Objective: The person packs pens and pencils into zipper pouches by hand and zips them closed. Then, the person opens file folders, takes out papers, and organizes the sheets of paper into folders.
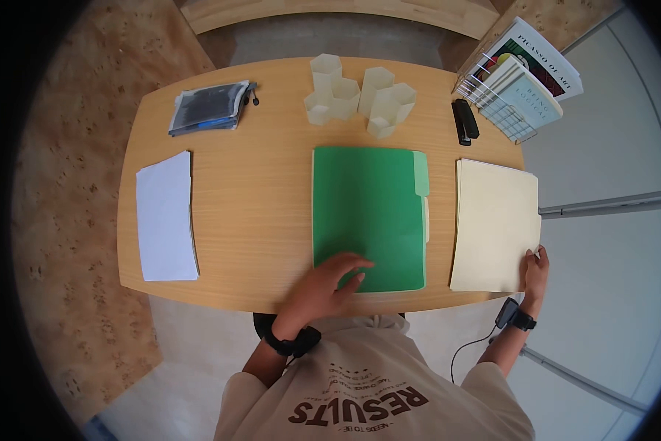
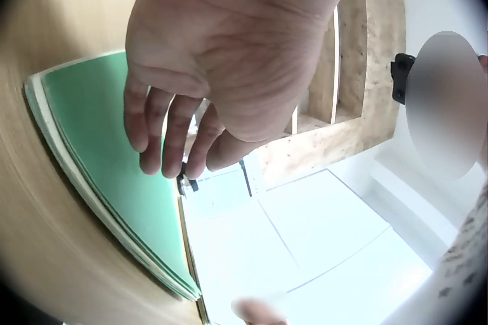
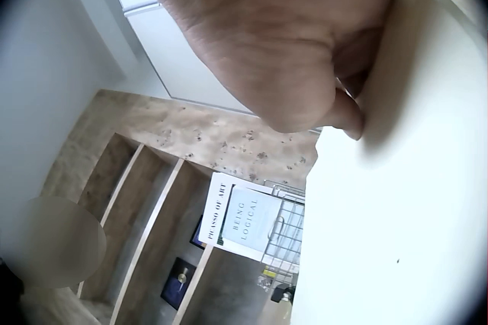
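Observation:
A stack of green folders point(image 1: 367, 213) lies near the middle of the table, with cream edges under the top one. Over its lower left part is the left hand point(image 1: 330, 283), fingers loosely bent and holding nothing; the left wrist view shows those fingers hanging above the green cover point(image 2: 114, 149). On the right lies a stack of cream folders point(image 1: 496, 220). The right hand point(image 1: 536, 275) is at its lower right edge, and in the right wrist view its thumb and fingers pinch the edge of the cream folders point(image 3: 412, 188).
White paper point(image 1: 167, 220) lies at the left. Behind it is a zip pouch point(image 1: 209, 109). Hexagonal holders point(image 1: 345, 92) stand at the back middle. A black stapler point(image 1: 464, 121) and a wire rack point(image 1: 492, 103) with books are at the back right.

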The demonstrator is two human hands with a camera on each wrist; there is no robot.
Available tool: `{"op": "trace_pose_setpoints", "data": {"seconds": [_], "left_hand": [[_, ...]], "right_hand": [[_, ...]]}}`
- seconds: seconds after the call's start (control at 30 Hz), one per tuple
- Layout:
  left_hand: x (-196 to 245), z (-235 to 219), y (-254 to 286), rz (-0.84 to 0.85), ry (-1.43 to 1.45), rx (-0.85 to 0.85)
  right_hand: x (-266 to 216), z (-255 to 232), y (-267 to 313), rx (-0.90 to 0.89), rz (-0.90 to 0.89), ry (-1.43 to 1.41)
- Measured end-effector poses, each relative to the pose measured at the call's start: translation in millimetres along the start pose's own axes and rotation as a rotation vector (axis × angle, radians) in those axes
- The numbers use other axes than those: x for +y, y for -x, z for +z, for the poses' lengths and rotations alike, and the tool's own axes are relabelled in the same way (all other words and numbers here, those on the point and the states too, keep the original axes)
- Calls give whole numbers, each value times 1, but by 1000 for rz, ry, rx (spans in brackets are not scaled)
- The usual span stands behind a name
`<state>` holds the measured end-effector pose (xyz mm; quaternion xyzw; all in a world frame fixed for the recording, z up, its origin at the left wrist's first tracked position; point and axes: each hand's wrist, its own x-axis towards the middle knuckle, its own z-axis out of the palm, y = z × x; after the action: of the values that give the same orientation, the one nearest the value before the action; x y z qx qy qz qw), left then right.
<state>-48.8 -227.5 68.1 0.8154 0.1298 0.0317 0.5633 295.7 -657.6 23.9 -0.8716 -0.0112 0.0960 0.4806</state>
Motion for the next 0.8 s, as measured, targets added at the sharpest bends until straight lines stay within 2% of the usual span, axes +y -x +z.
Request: {"op": "trace_pose_setpoints", "data": {"seconds": [0.17, 0.5, 0.6, 0.67, 0.73, 0.8], "left_hand": [[4, -3, 3, -66, 48, 25], [-2, -7, 4, -88, 95, 34], [-5, -12, 7, -87, 89, 64], [-8, -15, 8, -86, 97, 100], [-11, -19, 9, -84, 102, 129], [-12, -23, 8, -71, 126, 163]], "right_hand": [[-8, 6, -2, 35, -126, 284], [3, 14, -12, 96, -216, 371], [-1, 20, -10, 191, -263, 517], [-9, 31, 0, 468, -401, 652], [-55, 69, 32, 242, -358, 288], [-101, 120, 71, -56, -284, 109]]}}
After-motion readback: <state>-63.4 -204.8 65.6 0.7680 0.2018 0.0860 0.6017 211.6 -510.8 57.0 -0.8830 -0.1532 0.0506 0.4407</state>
